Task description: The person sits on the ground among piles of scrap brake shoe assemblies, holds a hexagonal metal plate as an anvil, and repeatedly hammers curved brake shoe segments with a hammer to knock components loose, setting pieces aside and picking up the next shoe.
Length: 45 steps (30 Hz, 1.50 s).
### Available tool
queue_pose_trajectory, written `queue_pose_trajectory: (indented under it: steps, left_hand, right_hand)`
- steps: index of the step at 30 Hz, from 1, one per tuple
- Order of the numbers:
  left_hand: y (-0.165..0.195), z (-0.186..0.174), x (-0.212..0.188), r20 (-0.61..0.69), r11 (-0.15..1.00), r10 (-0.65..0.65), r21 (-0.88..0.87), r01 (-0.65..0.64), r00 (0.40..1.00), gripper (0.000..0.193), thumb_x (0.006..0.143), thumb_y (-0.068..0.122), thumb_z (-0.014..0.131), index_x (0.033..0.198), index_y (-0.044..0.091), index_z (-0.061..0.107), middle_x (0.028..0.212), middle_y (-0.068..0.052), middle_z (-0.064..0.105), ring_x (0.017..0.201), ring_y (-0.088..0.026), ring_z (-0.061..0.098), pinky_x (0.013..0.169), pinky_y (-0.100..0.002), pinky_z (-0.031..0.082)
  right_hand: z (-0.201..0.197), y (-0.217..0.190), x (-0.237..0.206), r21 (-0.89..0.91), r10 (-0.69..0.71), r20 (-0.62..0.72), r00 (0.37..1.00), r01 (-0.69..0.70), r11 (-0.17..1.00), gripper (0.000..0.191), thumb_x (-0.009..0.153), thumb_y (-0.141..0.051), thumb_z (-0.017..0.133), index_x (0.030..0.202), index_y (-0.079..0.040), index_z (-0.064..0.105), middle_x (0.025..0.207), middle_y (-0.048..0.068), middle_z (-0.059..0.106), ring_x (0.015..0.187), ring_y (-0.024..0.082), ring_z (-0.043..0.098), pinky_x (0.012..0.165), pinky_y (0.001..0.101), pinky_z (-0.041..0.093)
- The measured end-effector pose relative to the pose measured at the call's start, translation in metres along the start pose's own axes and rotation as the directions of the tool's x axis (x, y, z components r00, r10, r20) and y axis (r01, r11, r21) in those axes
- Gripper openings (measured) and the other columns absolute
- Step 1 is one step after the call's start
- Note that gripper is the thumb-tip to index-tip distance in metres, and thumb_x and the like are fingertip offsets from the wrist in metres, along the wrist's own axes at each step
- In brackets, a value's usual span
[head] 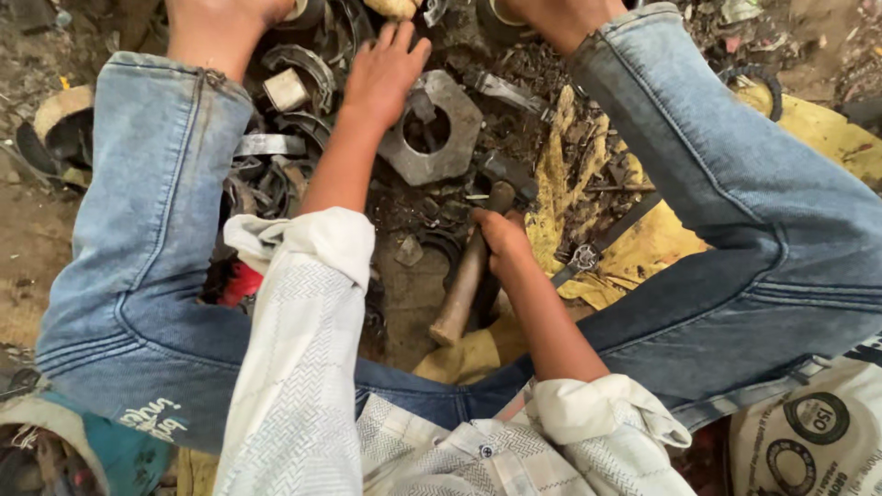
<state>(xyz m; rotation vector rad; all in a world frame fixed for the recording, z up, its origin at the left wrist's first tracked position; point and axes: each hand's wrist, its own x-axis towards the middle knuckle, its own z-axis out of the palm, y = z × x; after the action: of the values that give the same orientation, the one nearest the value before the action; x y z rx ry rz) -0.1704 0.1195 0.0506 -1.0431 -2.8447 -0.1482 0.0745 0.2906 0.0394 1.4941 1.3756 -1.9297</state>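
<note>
Head view, looking straight down between the person's knees. The right hand is wrapped tight around a hammer, gripping it up near the head, with the worn wooden handle pointing back toward the body. The hammer head sits low, just above the dirty ground. The left hand is stretched forward with fingers spread mostly flat, pressing on the edge of a grey metal housing, a chunky cast piece with a round hole through the middle. It's not curled round anything, just resting on top.

That housing lies right in the middle of the scrap pile, a bit ahead of the hammer. To its left there's a tangle of metal rings and bands and a small squarish metal block. On the right is a crumpled yellow sheet with grit on it and a dark strap with a buckle lying across it. Blue jeans frame both sides, and a printed white sack sits at the bottom right corner.
</note>
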Motion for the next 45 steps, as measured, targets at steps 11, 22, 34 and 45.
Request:
queue_pose_trajectory:
  steps: [11, 22, 34, 45]
  left_hand:
    - [0.025, -0.002, 0.018, -0.056, 0.933, -0.314, 0.167, 0.318, 0.948, 0.056, 0.083, 0.009, 0.08, 0.133, 0.011, 0.056, 0.131, -0.01, 0.056, 0.125, -0.033, 0.052, 0.102, -0.056, 0.04]
    - [0.044, 0.001, 0.048, 0.059, 0.926, -0.276, 0.284, 0.249, 0.959, 0.043, 0.094, 0.02, 0.072, 0.132, 0.012, 0.053, 0.124, -0.013, 0.059, 0.122, -0.034, 0.056, 0.108, -0.054, 0.039]
    - [-0.002, -0.028, 0.027, 0.244, 0.983, 0.104, 0.123, -0.137, 0.964, 0.046, 0.093, 0.009, 0.066, 0.136, 0.005, 0.052, 0.118, -0.015, 0.064, 0.09, -0.032, 0.071, 0.068, -0.044, 0.057]
    - [0.069, -0.084, -0.128, 0.296, 0.668, -0.685, -0.109, 0.736, 0.666, 0.054, 0.09, 0.016, 0.065, 0.135, -0.004, 0.043, 0.128, -0.026, 0.055, 0.085, -0.042, 0.071, 0.07, -0.054, 0.058]
  right_hand:
    - [0.004, -0.009, 0.006, 0.136, 0.028, 0.018, 0.999, -0.03, 0.99, 0.015, 0.082, -0.011, 0.069, 0.087, 0.0, 0.061, 0.064, 0.008, 0.06, 0.051, 0.02, 0.057, 0.047, 0.033, 0.048]
    - [0.01, -0.026, -0.023, 0.044, -0.141, -0.008, 0.99, 0.141, 0.989, 0.012, 0.076, -0.004, 0.068, 0.083, 0.002, 0.06, 0.064, 0.009, 0.06, 0.051, 0.021, 0.057, 0.048, 0.0344, 0.048]
    - [0.022, -0.049, -0.065, 0.23, -0.117, 0.102, 0.988, 0.091, 0.969, 0.017, 0.091, -0.021, 0.062, 0.093, -0.005, 0.057, 0.067, 0.005, 0.055, 0.051, 0.016, 0.053, 0.045, 0.0334, 0.047]
    - [0.02, -0.02, -0.019, -0.056, -0.232, 0.058, 0.971, 0.235, 0.97, 0.017, 0.083, -0.005, 0.067, 0.092, 0.0, 0.053, 0.067, 0.008, 0.058, 0.048, 0.019, 0.056, 0.041, 0.0348, 0.047]
